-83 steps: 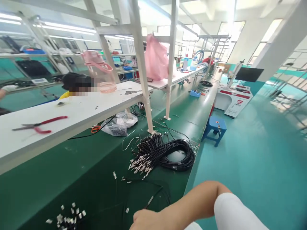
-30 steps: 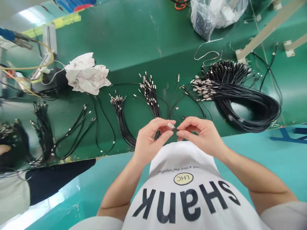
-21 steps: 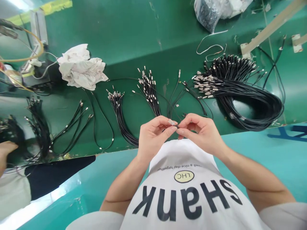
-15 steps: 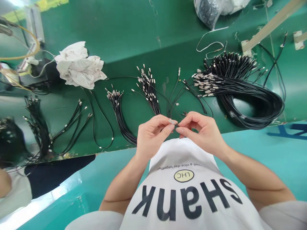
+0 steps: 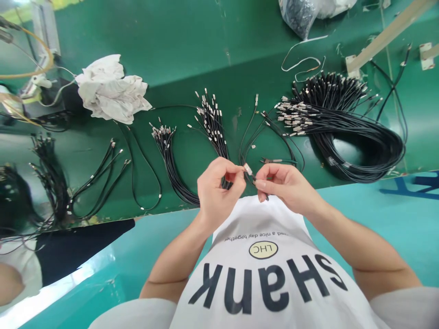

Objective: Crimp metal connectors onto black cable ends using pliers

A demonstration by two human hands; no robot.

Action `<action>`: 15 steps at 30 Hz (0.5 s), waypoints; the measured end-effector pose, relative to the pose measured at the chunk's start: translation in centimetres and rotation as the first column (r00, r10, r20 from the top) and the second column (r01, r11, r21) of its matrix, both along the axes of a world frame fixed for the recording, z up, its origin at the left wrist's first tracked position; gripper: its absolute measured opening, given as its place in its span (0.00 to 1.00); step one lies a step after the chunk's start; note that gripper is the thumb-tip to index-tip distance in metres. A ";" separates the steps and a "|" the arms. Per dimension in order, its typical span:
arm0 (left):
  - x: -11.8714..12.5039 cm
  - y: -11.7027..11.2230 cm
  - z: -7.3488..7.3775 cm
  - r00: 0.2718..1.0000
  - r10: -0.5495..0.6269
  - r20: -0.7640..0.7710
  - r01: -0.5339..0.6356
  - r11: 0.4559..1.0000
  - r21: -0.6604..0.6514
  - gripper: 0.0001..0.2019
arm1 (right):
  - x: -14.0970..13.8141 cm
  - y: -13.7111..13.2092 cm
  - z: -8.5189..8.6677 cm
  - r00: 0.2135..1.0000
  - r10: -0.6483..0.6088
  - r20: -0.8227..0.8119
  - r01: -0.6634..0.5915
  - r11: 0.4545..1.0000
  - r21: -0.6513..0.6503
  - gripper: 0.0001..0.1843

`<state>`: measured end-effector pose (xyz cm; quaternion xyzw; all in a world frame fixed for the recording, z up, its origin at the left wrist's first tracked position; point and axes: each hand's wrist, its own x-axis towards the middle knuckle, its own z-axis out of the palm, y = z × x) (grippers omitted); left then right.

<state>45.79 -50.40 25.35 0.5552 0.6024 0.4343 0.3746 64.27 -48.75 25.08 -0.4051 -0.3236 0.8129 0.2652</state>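
My right hand (image 5: 286, 186) is closed around a thin black cable (image 5: 254, 178) just below its end. The cable's pale silver connector (image 5: 247, 168) sticks up between my two hands. My left hand (image 5: 219, 185) is pinched at the connector's left edge, thumb against forefinger; whatever lies between those fingertips is too small to make out. Behind my left hand, a bundle of black cables (image 5: 216, 125) with silver ends lies on the green table (image 5: 185, 41). Just beyond my right hand is a small tool with green handles (image 5: 274, 161), partly hidden.
More cable bundles lie left (image 5: 171, 164) and far left (image 5: 51, 169). A large looped cable bundle (image 5: 363, 146) is at right. A crumpled white cloth (image 5: 111, 89), a plastic bag (image 5: 303, 18) and a slanted post (image 5: 387, 39) stand farther back. Another person's arm (image 5: 10, 283) shows at lower left.
My left thumb and forefinger have shifted off the connector's face to its left edge, leaving the connector more exposed. My right hand has moved slightly right, uncovering the green-handled tool.
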 end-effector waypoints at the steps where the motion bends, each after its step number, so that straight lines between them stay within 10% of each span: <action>1: -0.3 0.1 -0.1 1.000 0.025 -0.017 -0.025 0.999 0.024 0.04 | 0.2 0.0 -0.1 1.000 -0.010 -0.026 0.009 1.000 -0.029 0.15; 9: -1.2 0.3 -0.1 0.995 -0.008 0.097 0.015 0.997 -0.078 0.12 | 0.5 0.2 -0.5 0.981 -0.051 -0.186 0.005 0.971 -0.238 0.12; 15: -1.4 0.5 -0.3 0.979 -0.104 -0.174 0.089 0.992 -0.089 0.19 | 0.6 0.2 -0.6 0.960 -0.044 -0.276 -0.035 0.961 -0.276 0.09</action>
